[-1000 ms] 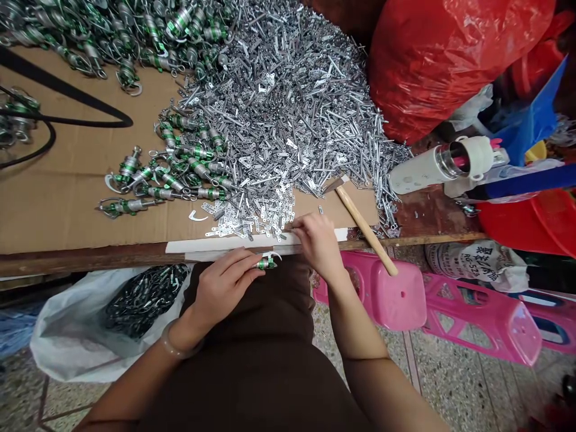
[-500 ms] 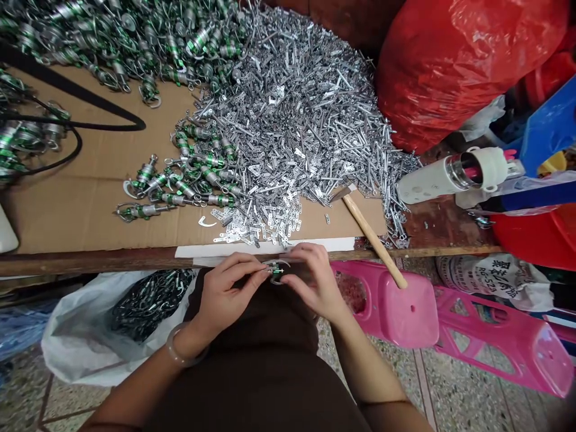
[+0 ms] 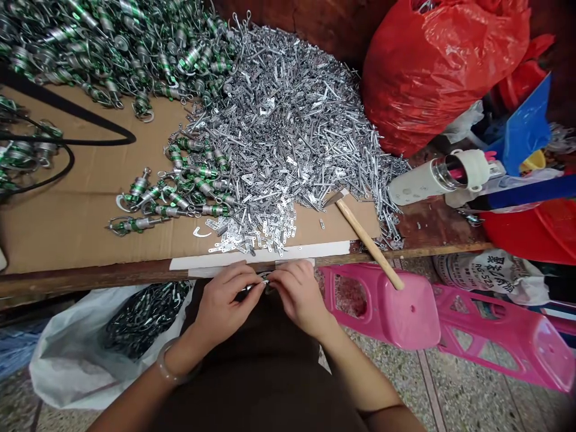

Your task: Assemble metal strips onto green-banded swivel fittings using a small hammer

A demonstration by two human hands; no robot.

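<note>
My left hand (image 3: 228, 305) is closed, pinching a small metal hook assembly (image 3: 266, 281) just in front of the table edge. The fingertips of my right hand (image 3: 300, 298) press together on its other end. Most of the assembly is hidden by the fingers. Beyond the hands, a heap of loose silver strips and pins (image 3: 288, 150) covers the cardboard (image 3: 94, 171). Left of it lies a group of green-and-silver hook assemblies (image 3: 166, 209). One loose curved hook (image 3: 202, 233) rests near the front edge.
A wooden-handled hammer (image 3: 369, 243) overhangs the table edge at the right, above a pink stool (image 3: 411, 315). Farther right are a white bottle (image 3: 416, 182) and a red plastic bag (image 3: 443, 72). A white sack (image 3: 58, 366) of dark metal parts stands below left. More assemblies (image 3: 121, 45) are piled at the back left.
My right hand's fingers were spread around the hook assembly and have now closed on it, moving left. The hook assembly was more visible before. My whole view has shifted slightly.
</note>
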